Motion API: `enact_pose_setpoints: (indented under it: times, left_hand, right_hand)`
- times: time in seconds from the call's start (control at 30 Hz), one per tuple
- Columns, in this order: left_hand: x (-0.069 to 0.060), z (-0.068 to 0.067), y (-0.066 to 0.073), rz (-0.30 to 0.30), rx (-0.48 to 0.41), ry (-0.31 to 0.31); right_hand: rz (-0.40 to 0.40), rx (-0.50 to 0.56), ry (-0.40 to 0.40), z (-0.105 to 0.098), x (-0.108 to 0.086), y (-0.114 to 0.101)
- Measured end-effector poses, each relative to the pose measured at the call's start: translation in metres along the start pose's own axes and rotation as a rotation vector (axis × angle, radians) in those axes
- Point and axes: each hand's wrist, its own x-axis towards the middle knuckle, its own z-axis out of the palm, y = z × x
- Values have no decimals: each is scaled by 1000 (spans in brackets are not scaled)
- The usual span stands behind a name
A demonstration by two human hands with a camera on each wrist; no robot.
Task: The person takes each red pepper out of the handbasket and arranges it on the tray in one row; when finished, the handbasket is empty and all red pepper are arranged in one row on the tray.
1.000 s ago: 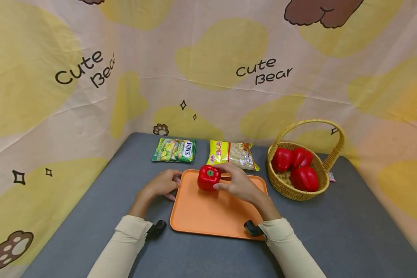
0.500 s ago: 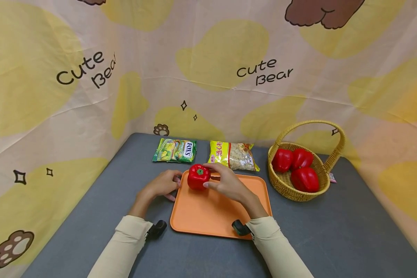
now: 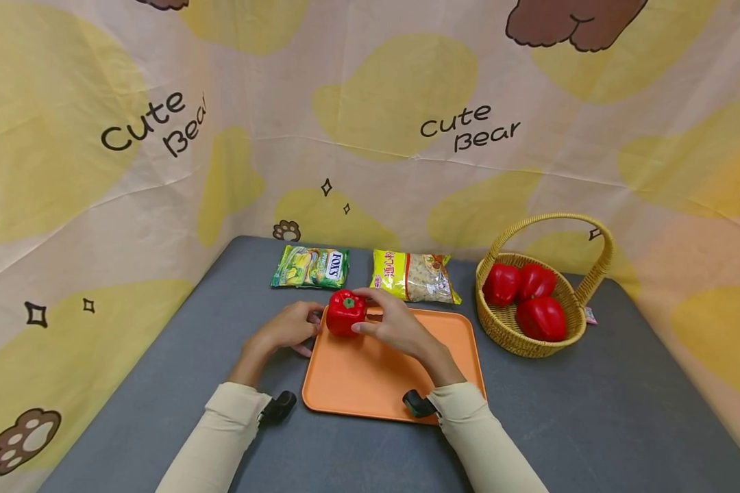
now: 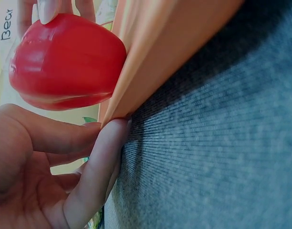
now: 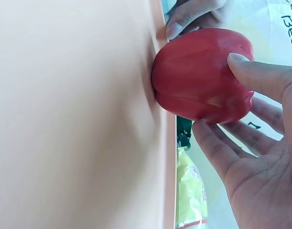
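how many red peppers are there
4. One held pepper in the right hand at the orange tray; left pepper, back pepper and front pepper in the wicker basket. More could hide underneath.

Looks like a staged filming corner to me, some sort of lab booth. From where I'm standing, a creased cloth [image 3: 358, 89] with yellow blobs, paw prints [image 3: 286, 231] and "Cute Bear" lettering [image 3: 469, 127] hangs behind and along both sides of a plain grey table [image 3: 567, 424], so can't tell what room is beyond it. Little black gadgets [image 3: 279, 408] sit at both cuffs [image 3: 237, 399], very recording-setup. The kitcheny feel is all tabletop stuff: orange tray [image 3: 370, 383], wicker basket [image 3: 512, 337], a couple of food packets [image 3: 311, 267].
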Motion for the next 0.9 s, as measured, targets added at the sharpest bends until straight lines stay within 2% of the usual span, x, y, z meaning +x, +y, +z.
enact_pose_setpoints:
  times: [0.17, 0.43, 0.7, 0.9]
  left_hand:
    - [0, 0, -1, 10, 11, -2]
    - [0, 1, -1, 4, 9, -2]
    - [-1, 1, -1, 14, 8, 4]
    - [-2, -1, -1, 24, 0, -2]
  right_hand:
    - [1, -1, -1, 2, 0, 0]
    - [19, -57, -7, 1, -2, -2]
    - [6, -118, 33, -11, -17, -7]
    - [-72, -180, 81, -28, -31, -6]
